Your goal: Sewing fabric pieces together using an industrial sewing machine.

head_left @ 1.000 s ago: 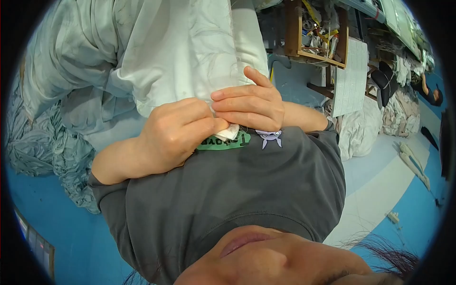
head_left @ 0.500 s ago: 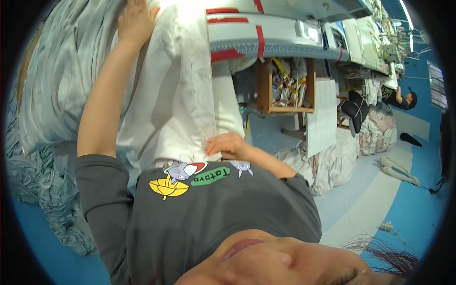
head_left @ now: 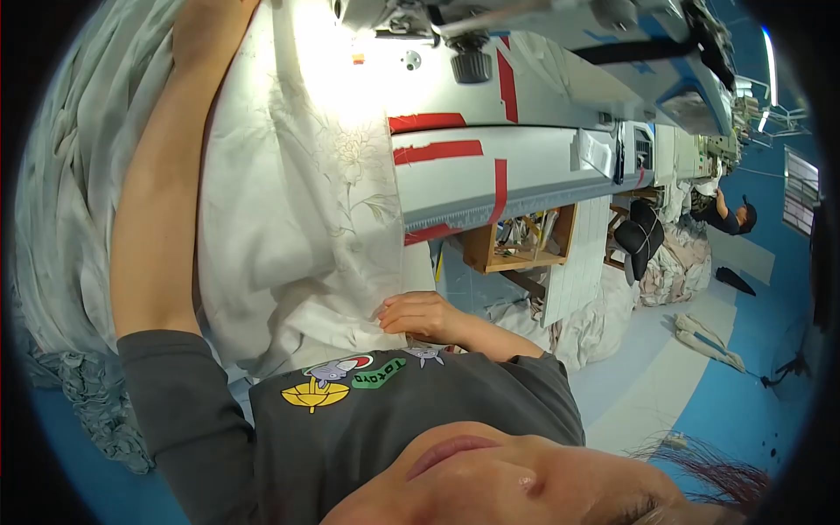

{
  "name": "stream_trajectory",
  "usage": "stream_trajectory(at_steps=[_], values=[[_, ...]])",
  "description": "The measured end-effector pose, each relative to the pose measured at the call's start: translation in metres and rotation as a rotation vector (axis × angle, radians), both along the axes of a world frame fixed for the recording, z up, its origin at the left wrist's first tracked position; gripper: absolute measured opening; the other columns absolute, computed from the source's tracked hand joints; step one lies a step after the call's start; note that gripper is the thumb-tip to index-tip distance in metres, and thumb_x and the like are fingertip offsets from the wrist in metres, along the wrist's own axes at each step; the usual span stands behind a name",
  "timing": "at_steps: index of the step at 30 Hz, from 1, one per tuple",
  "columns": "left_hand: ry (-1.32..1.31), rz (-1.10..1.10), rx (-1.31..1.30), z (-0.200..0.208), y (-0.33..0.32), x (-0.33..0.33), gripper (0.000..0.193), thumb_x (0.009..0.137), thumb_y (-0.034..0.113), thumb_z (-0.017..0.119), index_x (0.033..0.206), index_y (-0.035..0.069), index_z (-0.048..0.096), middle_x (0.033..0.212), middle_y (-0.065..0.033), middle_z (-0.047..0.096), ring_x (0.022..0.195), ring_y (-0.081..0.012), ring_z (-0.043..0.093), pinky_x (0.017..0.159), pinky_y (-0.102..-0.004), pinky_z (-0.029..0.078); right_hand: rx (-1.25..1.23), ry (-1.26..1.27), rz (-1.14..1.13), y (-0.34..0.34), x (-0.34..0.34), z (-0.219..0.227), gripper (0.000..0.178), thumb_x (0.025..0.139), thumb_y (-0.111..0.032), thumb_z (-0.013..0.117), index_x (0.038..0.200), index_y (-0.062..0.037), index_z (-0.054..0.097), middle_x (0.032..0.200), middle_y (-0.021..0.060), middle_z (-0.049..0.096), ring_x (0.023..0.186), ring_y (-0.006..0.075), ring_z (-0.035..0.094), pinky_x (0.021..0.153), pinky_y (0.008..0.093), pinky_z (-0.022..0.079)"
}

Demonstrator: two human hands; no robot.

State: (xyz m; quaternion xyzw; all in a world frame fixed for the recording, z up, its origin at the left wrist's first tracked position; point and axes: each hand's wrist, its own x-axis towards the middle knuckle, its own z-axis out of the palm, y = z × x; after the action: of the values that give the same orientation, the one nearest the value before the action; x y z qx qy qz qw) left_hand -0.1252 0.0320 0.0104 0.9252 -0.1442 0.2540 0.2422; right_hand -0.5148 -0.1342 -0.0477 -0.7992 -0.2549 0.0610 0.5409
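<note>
A wide white cloth (head_left: 262, 175) with a faint floral pattern along its right side hangs from the sewing table (head_left: 534, 153) down to my shirt. My left hand (head_left: 213, 31) is at the far left on this cloth, beside a gathered heap of pale fabric (head_left: 66, 149). The upper edge of the picture cuts its fingers off. Close to my body, my right hand (head_left: 422, 317) has its curled fingers closed on the cloth near its right edge. Part of a sewing machine (head_left: 525, 35), with a dark ridged knob (head_left: 472, 63), shows above the lit tabletop.
Red tape strips and a ruler (head_left: 560, 194) mark the table's front. Below hangs a wooden drawer (head_left: 529, 261) of small items. Fabric bundles (head_left: 591, 319) and a dark seat (head_left: 643, 236) stand at the right; another person (head_left: 726, 214) is farther off. Crumpled grey-green fabric (head_left: 92, 394) lies lower left.
The view has shifted, and the sewing machine's underside now shows at the top. My left hand sits farther up and left, partly out of the picture. My right hand stays on the cloth.
</note>
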Motion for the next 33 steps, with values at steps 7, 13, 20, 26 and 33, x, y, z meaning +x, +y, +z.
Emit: stream_trajectory(at_steps=[7,13,20,26,33], values=[[0.062,0.032,0.039,-0.005,0.007,0.056,0.028,0.076,0.032,0.068,0.085,0.006,0.060,0.084,-0.0175,0.063,0.084,-0.0370,0.060,0.070,-0.0437,0.047,-0.019,-0.044,0.031,-0.006,0.027,0.005,0.010,0.070,-0.003,0.065,0.080,-0.0027,0.066,0.090,0.0073,0.066,0.086,0.0221,0.065,0.086,0.0388,0.053],[0.006,-0.027,0.037,-0.023,0.017,0.080,0.030,0.078,0.033,0.067,0.090,0.007,0.060,0.084,-0.0196,0.063,0.084,-0.0366,0.061,0.070,-0.0434,0.048,-0.093,-0.164,0.014,-0.011,0.050,0.018,0.007,0.073,-0.004,0.065,0.080,-0.0020,0.067,0.089,0.0073,0.066,0.088,0.0222,0.066,0.083,0.0377,0.054],[-0.090,-0.065,0.148,-0.016,0.043,0.025,0.037,0.082,0.038,0.062,0.103,0.009,0.057,0.090,-0.0191,0.063,0.087,-0.0366,0.060,0.072,-0.0436,0.048,-0.124,-0.387,0.039,-0.013,0.074,0.030,0.009,0.073,-0.003,0.062,0.080,0.0005,0.067,0.089,0.0100,0.067,0.088,0.0232,0.066,0.081,0.0364,0.055],[-0.174,-0.170,0.223,-0.022,0.054,-0.019,0.043,0.085,0.042,0.058,0.115,0.010,0.054,0.096,-0.0187,0.063,0.090,-0.0366,0.059,0.073,-0.0437,0.048,-0.157,-0.401,-0.137,-0.005,0.055,0.019,0.014,0.074,-0.004,0.058,0.083,-0.0020,0.068,0.093,0.0104,0.067,0.091,0.0234,0.066,0.084,0.0371,0.053],[0.104,-0.088,0.326,-0.007,0.077,0.004,0.046,0.087,0.038,0.058,0.116,0.002,0.052,0.105,-0.0220,0.060,0.090,-0.0369,0.060,0.073,-0.0434,0.049,-0.266,-0.557,-0.179,-0.003,0.054,0.027,0.014,0.072,-0.006,0.063,0.085,-0.0076,0.070,0.090,0.0022,0.066,0.093,0.0175,0.063,0.092,0.0396,0.048]])
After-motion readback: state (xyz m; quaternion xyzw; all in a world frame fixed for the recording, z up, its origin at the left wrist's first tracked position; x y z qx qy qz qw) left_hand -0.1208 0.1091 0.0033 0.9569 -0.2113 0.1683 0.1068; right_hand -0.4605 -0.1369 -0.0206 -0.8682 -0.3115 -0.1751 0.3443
